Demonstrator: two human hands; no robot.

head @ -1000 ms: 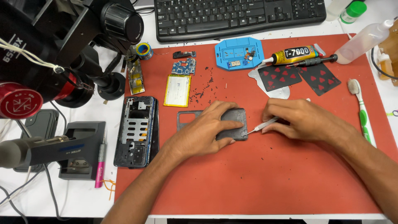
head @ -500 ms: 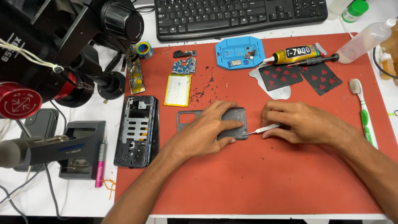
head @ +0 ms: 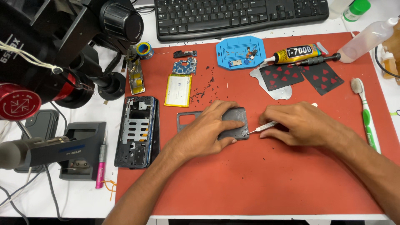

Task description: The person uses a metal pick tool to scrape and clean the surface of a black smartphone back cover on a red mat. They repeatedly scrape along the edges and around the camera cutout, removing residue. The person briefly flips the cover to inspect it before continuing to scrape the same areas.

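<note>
A: Head view, centre of frame. Left hand [head: 208, 133] lies flat, fingers spread, pressing on the grey phone back cover [head: 237, 125] on the red mat [head: 266, 179].

B: Right hand?

A: Right hand [head: 302, 123], just right of centre, is pinched around metal tweezers [head: 263, 127]; the tip touches the cover's right edge.

B: Surroundings?

A: Opened phone frame [head: 137, 131] at left centre, well apart from the cover. Flat battery [head: 178, 90] above it, near a small circuit board [head: 184, 66]. Blue tray [head: 239, 52] and glue tube [head: 293, 53] at upper centre. Toothbrush [head: 366, 116] at right edge.
</note>
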